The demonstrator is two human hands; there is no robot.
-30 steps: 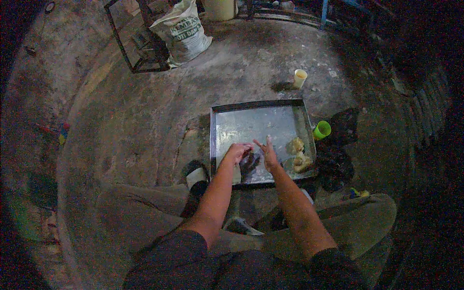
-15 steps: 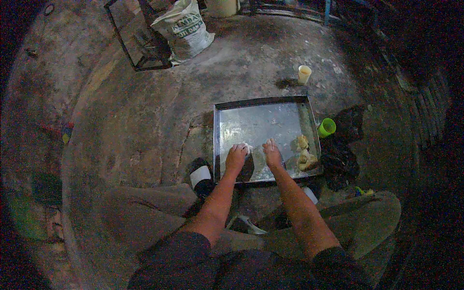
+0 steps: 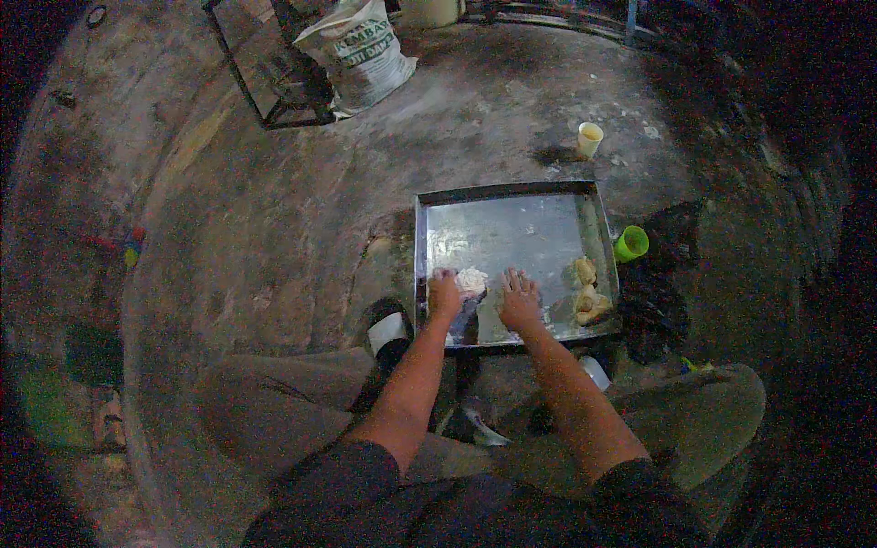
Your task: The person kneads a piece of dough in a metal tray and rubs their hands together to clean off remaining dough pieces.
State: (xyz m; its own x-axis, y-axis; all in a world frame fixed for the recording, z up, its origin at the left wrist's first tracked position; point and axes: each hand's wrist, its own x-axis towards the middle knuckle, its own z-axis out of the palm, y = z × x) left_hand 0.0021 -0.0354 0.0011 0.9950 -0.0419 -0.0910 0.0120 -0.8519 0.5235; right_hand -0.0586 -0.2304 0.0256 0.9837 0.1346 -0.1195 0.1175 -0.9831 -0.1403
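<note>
A shallow square metal tray lies on the floor in front of my legs. In its near left part is a crumbly white lump, likely dough. My left hand is right beside the lump's left side, fingers curled together; whatever is inside them is hidden. Over the tray just right of the lump, my right hand has its fingers stretched and apart, with nothing held. Two yellowish dough-like lumps, a smaller one and a larger one, sit along the tray's right side.
A bright green cup is just outside the tray's right edge, next to dark plastic bags. Beyond the tray stands a pale yellow cup. Farther back, a white sack leans by a dark metal frame.
My left hand has drawn left off the white lump, which now shows fully. My right hand has spread its fingers and shifted slightly nearer. The whole view has moved a little.
</note>
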